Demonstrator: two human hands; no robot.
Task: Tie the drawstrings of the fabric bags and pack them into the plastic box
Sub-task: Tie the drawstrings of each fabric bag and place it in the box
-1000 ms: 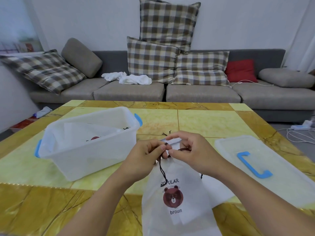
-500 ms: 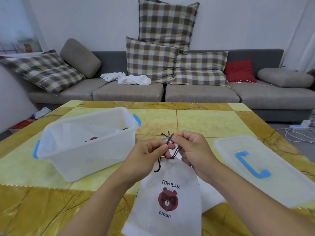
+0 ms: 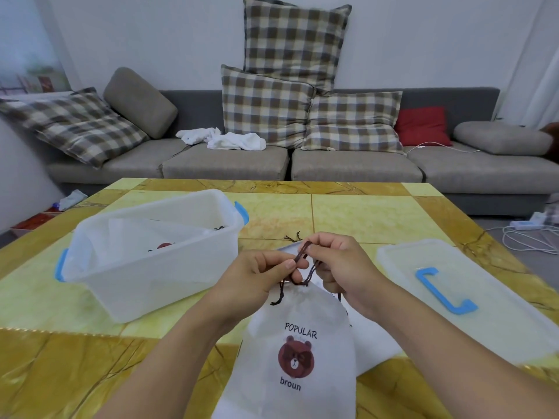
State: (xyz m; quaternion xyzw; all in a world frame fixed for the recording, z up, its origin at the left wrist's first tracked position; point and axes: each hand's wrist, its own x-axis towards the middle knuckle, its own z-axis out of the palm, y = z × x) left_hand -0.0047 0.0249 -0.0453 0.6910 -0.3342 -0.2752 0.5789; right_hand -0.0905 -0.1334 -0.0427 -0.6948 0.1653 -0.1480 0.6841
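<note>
At lower centre of the frame, the left hand (image 3: 257,278) and right hand (image 3: 338,264) each pinch the dark drawstring (image 3: 303,256) above the white bear-print fabric bag (image 3: 298,352) on the desk (image 3: 357,219), with the translucent plastic box (image 3: 151,255) at left holding another bag.

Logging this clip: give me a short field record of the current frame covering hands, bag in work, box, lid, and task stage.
left hand: left hand pinches the dark drawstring between thumb and finger
right hand: right hand holds the same drawstring in a curled grip
bag in work: white fabric bag with bear print, neck gathered, held over the table
box: plastic box to the left, open, at least one bag inside
lid: lid with blue handle, flat on the table to the right
stage: tying under way; knot not visibly finished
</note>
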